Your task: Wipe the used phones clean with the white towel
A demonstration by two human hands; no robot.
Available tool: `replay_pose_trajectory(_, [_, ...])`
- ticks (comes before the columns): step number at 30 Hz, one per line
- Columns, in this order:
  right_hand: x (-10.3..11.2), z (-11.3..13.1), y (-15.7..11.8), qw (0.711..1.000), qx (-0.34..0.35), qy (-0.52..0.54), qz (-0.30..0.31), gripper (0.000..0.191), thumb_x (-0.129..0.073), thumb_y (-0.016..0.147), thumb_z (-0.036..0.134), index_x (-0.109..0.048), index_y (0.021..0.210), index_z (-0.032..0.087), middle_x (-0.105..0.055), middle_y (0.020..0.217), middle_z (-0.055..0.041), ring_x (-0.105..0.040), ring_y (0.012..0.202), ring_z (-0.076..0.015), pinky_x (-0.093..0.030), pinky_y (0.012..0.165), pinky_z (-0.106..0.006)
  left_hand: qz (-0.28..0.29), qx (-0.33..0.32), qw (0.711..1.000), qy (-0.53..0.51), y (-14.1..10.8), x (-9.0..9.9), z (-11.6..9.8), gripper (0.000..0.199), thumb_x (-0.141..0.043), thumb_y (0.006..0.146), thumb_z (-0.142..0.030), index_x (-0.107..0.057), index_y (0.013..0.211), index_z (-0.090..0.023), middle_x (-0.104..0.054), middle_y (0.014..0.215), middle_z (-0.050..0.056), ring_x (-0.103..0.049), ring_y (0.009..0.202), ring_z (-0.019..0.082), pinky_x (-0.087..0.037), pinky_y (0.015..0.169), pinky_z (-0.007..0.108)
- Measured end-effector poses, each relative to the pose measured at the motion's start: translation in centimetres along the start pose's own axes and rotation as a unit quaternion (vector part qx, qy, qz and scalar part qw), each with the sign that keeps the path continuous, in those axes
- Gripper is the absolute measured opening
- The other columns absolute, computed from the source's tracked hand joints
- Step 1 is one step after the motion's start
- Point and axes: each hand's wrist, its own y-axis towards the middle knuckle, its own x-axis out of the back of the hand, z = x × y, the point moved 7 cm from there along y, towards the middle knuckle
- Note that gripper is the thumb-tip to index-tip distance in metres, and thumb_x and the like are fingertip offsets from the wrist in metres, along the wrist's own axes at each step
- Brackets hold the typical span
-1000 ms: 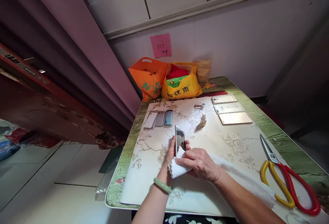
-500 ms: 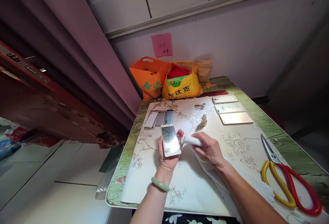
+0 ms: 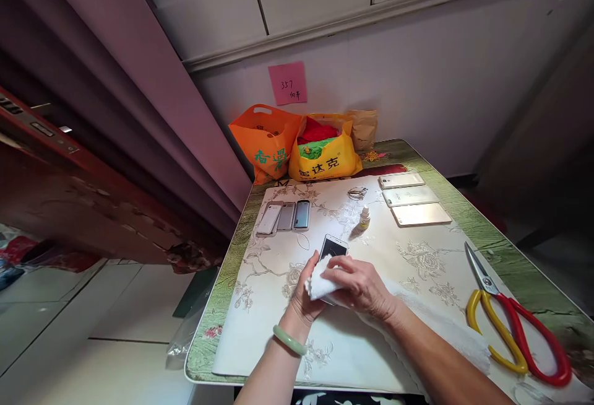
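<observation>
My left hand [image 3: 307,296] holds a white smartphone [image 3: 335,245] from beneath, its dark screen facing up. Pressed on the lower part of that screen is a white cloth [image 3: 320,281], gripped by my right hand [image 3: 362,284]; the cloth and fingers hide much of the phone. More of the cloth trails under my right forearm. A small dropper bottle [image 3: 364,218] stands upright just beyond my hands. To its left lie several phones, among them a white one [image 3: 269,218] and a blue-grey one [image 3: 302,214].
Three gold-toned phones [image 3: 422,214] lie in a stack-like row at the right. Large scissors [image 3: 494,306] with red and yellow handles rest near the right edge. An orange bag [image 3: 264,145] and a yellow bag [image 3: 325,160] stand at the back, beside a brown pouch [image 3: 364,129].
My right hand has moved left, bringing the cloth onto the phone's screen. The phone has shifted slightly right and is now tilted the other way, partly covered.
</observation>
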Motion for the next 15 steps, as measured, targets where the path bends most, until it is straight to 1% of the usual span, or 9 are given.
replay_pose_trajectory(2, [1.0, -2.3, -0.2, 0.991, -0.113, -0.029, -0.07, 0.024, -0.059, 0.091, 0.03, -0.068, 0.113, 0.026, -0.069, 0.109, -0.0053, -0.068, 0.084, -0.0175, -0.051, 0.071, -0.026, 0.001, 0.023, 1.0, -0.014, 0.1, 0.1, 0.3, 0.03, -0.063, 0.09, -0.04, -0.075, 0.093, -0.013, -0.077, 0.085, 0.01, -0.072, 0.098, 0.029, -0.053, 0.094, 0.038])
replay_pose_trajectory(4, [2.0, -4.5, -0.9, 0.961, -0.234, -0.053, -0.136, 0.024, -0.059, 0.09, 0.031, -0.069, 0.111, 0.025, -0.069, 0.104, -0.0052, -0.068, 0.084, -0.0194, -0.052, 0.072, -0.028, 0.003, 0.043, 0.999, -0.023, 0.3, 0.1, 0.7, 0.028, -0.064, 0.09, -0.037, -0.074, 0.093, -0.012, -0.077, 0.086, 0.01, -0.072, 0.097, 0.028, -0.052, 0.095, 0.039])
replay_pose_trajectory(6, [2.6, -5.6, -1.5, 0.936, -0.303, -0.06, -0.17, 0.024, -0.059, 0.089, 0.031, -0.07, 0.108, 0.025, -0.069, 0.099, -0.0045, -0.067, 0.083, -0.0209, -0.052, 0.072, -0.03, -0.001, 0.047, 0.999, -0.027, 0.5, 0.2, 0.9, 0.026, -0.065, 0.089, -0.035, -0.074, 0.093, -0.011, -0.077, 0.085, 0.011, -0.073, 0.094, 0.027, -0.053, 0.094, 0.038])
replay_pose_trajectory(7, [2.6, -5.6, -1.5, 0.937, -0.304, -0.046, -0.168, 0.023, -0.06, 0.088, 0.031, -0.071, 0.108, 0.025, -0.069, 0.098, -0.0042, -0.067, 0.083, -0.0209, -0.052, 0.073, -0.03, -0.005, 0.037, 0.999, -0.03, 0.5, 0.3, 0.8, 0.025, -0.065, 0.089, -0.034, -0.074, 0.092, -0.011, -0.077, 0.084, 0.011, -0.073, 0.092, 0.026, -0.053, 0.093, 0.037])
replay_pose_trajectory(8, [2.2, -5.3, -1.3, 0.948, -0.281, -0.019, -0.146, 0.024, -0.06, 0.087, 0.029, -0.071, 0.108, 0.025, -0.069, 0.098, -0.0039, -0.067, 0.083, -0.0203, -0.052, 0.073, -0.029, -0.009, 0.024, 0.999, -0.035, 0.5, 0.4, 0.6, 0.024, -0.066, 0.088, -0.033, -0.075, 0.091, -0.011, -0.077, 0.083, 0.01, -0.073, 0.09, 0.025, -0.054, 0.092, 0.036])
replay_pose_trajectory(10, [0.7, -3.4, -0.4, 0.981, -0.178, 0.055, -0.052, 0.024, -0.061, 0.086, 0.028, -0.072, 0.108, 0.027, -0.07, 0.099, -0.0029, -0.067, 0.082, -0.018, -0.051, 0.073, -0.026, -0.008, 0.009, 0.999, -0.041, 0.4, 0.4, 0.3, 0.026, -0.066, 0.088, -0.035, -0.075, 0.094, -0.011, -0.077, 0.086, 0.01, -0.073, 0.09, 0.025, -0.054, 0.091, 0.035])
replay_pose_trajectory(11, [-0.2, -2.2, -0.1, 0.989, -0.116, 0.088, 0.005, 0.024, -0.063, 0.086, 0.028, -0.072, 0.107, 0.028, -0.07, 0.098, -0.0021, -0.067, 0.081, -0.0169, -0.051, 0.073, -0.025, -0.002, 0.011, 0.999, -0.04, 0.4, 0.3, 0.3, 0.03, -0.065, 0.088, -0.037, -0.075, 0.098, -0.011, -0.077, 0.089, 0.011, -0.073, 0.091, 0.025, -0.054, 0.091, 0.035])
replay_pose_trajectory(13, [-1.5, -0.1, -0.1, 0.988, -0.028, 0.119, 0.09, 0.021, -0.066, 0.085, 0.03, -0.074, 0.105, 0.03, -0.07, 0.095, -0.0004, -0.067, 0.079, -0.0156, -0.05, 0.072, -0.024, 0.015, 0.02, 0.999, -0.03, 0.2, 0.0, 0.3, 0.039, -0.064, 0.089, -0.042, -0.073, 0.109, -0.009, -0.077, 0.096, 0.013, -0.072, 0.096, 0.027, -0.053, 0.093, 0.036])
replay_pose_trajectory(15, [-2.0, 0.5, -0.2, 0.987, -0.012, 0.115, 0.113, 0.021, -0.069, 0.084, 0.032, -0.074, 0.104, 0.03, -0.07, 0.093, 0.0, -0.067, 0.078, -0.0157, -0.049, 0.072, -0.024, 0.023, 0.024, 0.999, -0.019, 0.2, -0.2, 0.3, 0.045, -0.062, 0.089, -0.044, -0.071, 0.114, -0.008, -0.077, 0.099, 0.014, -0.072, 0.098, 0.028, -0.053, 0.094, 0.037])
